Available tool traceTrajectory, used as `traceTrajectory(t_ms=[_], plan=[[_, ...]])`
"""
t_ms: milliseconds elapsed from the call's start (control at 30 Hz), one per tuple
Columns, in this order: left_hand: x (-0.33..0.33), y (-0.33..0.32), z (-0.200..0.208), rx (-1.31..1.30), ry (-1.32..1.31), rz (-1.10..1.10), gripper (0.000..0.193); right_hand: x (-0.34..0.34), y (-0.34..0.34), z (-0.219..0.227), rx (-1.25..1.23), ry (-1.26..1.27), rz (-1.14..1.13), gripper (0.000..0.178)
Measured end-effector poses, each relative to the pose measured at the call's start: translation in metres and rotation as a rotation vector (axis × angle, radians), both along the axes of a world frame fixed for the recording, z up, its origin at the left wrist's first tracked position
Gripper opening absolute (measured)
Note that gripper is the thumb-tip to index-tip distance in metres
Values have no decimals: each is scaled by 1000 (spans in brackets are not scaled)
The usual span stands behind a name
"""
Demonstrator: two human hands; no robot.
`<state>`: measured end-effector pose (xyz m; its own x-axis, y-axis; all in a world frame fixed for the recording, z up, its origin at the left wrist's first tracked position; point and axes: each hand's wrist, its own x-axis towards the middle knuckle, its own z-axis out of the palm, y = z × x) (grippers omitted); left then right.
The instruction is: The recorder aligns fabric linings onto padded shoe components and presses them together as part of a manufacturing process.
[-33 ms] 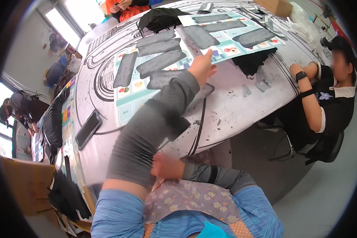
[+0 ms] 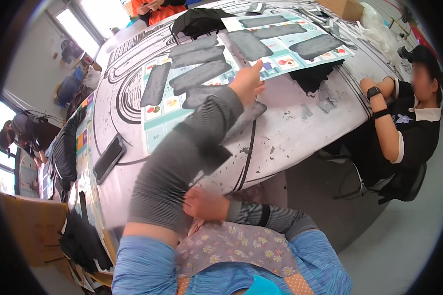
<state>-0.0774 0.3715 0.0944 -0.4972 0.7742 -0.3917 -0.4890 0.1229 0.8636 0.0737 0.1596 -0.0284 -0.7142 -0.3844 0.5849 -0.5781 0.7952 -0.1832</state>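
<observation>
My left hand (image 2: 247, 83) reaches across the table, its thumb and fingers apart, with nothing visible in it. Just beyond its fingers is a long greyish strip (image 2: 237, 51). Around it, several dark grey rounded flat pieces (image 2: 202, 77) are spread over teal-and-white printed sheets (image 2: 158, 132). Another grey piece (image 2: 257, 109) lies partly behind the hand. My right hand (image 2: 205, 203) is near my apron (image 2: 236, 243), close under my left forearm. Its fingers are curled and blurred; whatever they may hold is hidden. A dark flat piece (image 2: 217, 161) shows below my left sleeve.
A phone (image 2: 109, 158) lies at the table's left side. Black cloth (image 2: 312, 76) and grey scraps (image 2: 326, 104) are to the right, a black bag (image 2: 199, 22) at the back. One person (image 2: 403, 108) sits at the right; another (image 2: 157, 11) is across the table.
My left hand has drawn back slightly toward me and to the left. My right hand has shifted a little up and left.
</observation>
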Motion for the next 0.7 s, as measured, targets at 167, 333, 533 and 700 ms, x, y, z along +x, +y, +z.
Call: traceTrajectory(t_ms=[167,333,533,700], plan=[[-14,-102,51,106,235,-144,63,-5,0,-11,-210,0,28,18],[-11,-241,110,75,588,-145,45,9,28,32,-544,-250,126,11],[1,-390,23,2,760,240,31,16,122,79,-667,-16,-500,10],[31,-429,-46,-150,692,455,23,9,251,53,-671,-196,-1109,25]])
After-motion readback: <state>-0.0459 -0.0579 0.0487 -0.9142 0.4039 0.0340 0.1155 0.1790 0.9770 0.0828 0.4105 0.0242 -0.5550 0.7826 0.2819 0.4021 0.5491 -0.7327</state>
